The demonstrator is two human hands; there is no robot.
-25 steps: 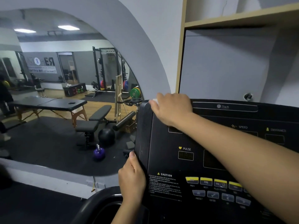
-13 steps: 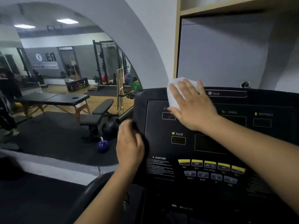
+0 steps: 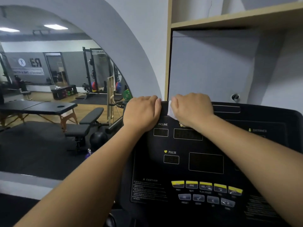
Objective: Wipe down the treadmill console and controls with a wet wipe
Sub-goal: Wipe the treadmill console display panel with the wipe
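The black treadmill console (image 3: 205, 163) fills the lower right, with small dark displays and rows of yellow and grey buttons (image 3: 206, 187). My left hand (image 3: 141, 112) is curled over the console's top left corner, gripping its edge. Beside it, my right hand (image 3: 191, 108) is hooked over the top edge and presses a white wet wipe (image 3: 170, 111) against it. Only a small corner of the wipe shows under the fingers.
A grey wall and a wooden shelf frame (image 3: 167, 63) rise right behind the console. A large arched mirror (image 3: 65, 79) on the left reflects the gym: a massage table, a weight bench, a rack with plates.
My left hand has climbed from the console's left side to its top left corner. My right hand has slid the wipe from the upper panel face up onto the top edge.
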